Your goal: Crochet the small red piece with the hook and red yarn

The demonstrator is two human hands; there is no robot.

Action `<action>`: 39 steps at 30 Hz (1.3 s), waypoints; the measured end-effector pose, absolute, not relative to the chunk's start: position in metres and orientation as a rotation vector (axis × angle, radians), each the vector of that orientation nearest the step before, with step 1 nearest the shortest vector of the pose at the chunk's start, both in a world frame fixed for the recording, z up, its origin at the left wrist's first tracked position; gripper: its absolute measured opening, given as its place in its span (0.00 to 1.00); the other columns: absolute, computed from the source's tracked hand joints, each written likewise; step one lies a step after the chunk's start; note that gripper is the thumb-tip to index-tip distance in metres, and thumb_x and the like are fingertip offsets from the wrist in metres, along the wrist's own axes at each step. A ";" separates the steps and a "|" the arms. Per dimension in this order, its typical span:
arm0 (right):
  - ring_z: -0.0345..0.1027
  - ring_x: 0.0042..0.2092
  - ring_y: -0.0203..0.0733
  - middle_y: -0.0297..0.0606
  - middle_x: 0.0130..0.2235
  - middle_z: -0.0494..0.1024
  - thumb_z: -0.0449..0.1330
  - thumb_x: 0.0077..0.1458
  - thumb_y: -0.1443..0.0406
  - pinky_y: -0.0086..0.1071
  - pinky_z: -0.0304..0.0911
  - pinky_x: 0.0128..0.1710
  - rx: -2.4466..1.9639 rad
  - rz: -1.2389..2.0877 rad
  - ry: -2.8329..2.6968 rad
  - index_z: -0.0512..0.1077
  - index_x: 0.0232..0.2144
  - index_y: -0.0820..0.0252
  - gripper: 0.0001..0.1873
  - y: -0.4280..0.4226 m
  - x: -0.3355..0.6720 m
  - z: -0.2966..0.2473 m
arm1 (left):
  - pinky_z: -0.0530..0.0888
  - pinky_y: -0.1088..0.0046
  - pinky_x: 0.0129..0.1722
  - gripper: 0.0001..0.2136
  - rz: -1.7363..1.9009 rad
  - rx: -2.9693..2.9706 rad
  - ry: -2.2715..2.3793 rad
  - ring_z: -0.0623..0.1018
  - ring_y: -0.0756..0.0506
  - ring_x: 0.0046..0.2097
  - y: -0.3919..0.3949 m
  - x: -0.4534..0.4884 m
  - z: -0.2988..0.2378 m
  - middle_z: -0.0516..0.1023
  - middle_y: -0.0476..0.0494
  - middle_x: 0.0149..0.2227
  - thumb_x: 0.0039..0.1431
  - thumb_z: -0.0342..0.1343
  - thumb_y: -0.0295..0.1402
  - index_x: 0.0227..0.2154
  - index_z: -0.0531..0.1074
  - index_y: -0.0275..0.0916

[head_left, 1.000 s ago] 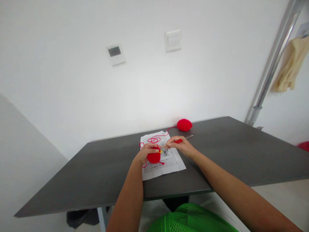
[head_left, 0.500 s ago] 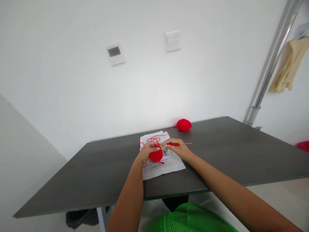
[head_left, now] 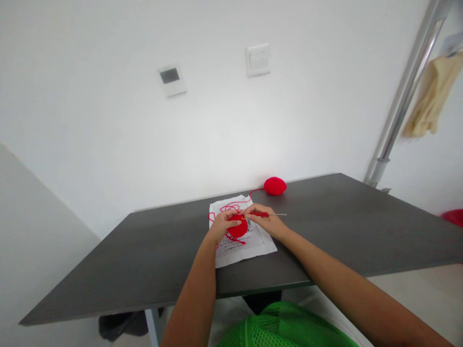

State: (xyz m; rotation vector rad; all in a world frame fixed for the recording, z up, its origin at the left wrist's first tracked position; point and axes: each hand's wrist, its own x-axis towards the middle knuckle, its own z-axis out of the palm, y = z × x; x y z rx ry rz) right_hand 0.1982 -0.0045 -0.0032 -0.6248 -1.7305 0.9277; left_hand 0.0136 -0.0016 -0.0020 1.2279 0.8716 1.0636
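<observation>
- Head view, the room: a plain white wall rose behind the desk [head_left: 144, 255], bearing a white rocker switch [head_left: 258, 60] and a small wall panel [head_left: 170, 80] with a dark screen.
- At the right, a shiny metal pole [head_left: 405, 91] slanted upward, and a limp cream cloth [head_left: 430, 94] hung beside it.
- The desk was a flat, dark grey slab with a matte, even top and straight edges.
- A white printed sheet [head_left: 249, 246] lay flat near the middle of the desk, its far corner just beside a red ball of yarn [head_left: 275, 186], rounded and fuzzy.
- A thin strand [head_left: 231, 208] ran from the ball and looped loosely over the far end of the sheet.
- The left hand [head_left: 219, 227] hovered over the sheet, its fingers closed around a crocheted piece [head_left: 238, 227], a small, rounded, soft red shape.
- The right hand [head_left: 269, 224] met it from the other side, fingers pinched tight on a crochet hook [head_left: 265, 214] with a red handle and a slim metal shaft pointing right.
- The hook's working end lay at the piece's upper edge, too small to make out.
- Below the desk's near edge sat a bright green mesh thing [head_left: 285, 327], coarse and netted.
- A bit of a red thing [head_left: 452, 217] showed at the far right edge.
</observation>
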 end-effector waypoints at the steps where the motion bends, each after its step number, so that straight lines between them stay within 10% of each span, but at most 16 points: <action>1: 0.68 0.39 0.42 0.37 0.33 0.75 0.58 0.52 0.60 0.36 0.62 0.42 -0.625 0.949 -1.709 0.72 0.30 0.59 0.08 -0.003 0.198 -0.004 | 0.69 0.73 0.34 0.18 1.076 1.225 0.870 0.75 0.48 0.30 -0.001 0.013 -0.002 0.78 0.44 0.32 0.33 0.66 0.28 0.33 0.74 0.34; 39: 0.70 0.38 0.40 0.37 0.33 0.76 0.61 0.49 0.58 0.36 0.63 0.42 -0.529 1.218 -1.577 0.72 0.28 0.60 0.10 -0.003 0.201 0.003 | 0.67 0.74 0.30 0.14 1.168 1.145 0.878 0.74 0.49 0.27 0.001 0.013 -0.005 0.77 0.45 0.27 0.34 0.66 0.28 0.28 0.73 0.34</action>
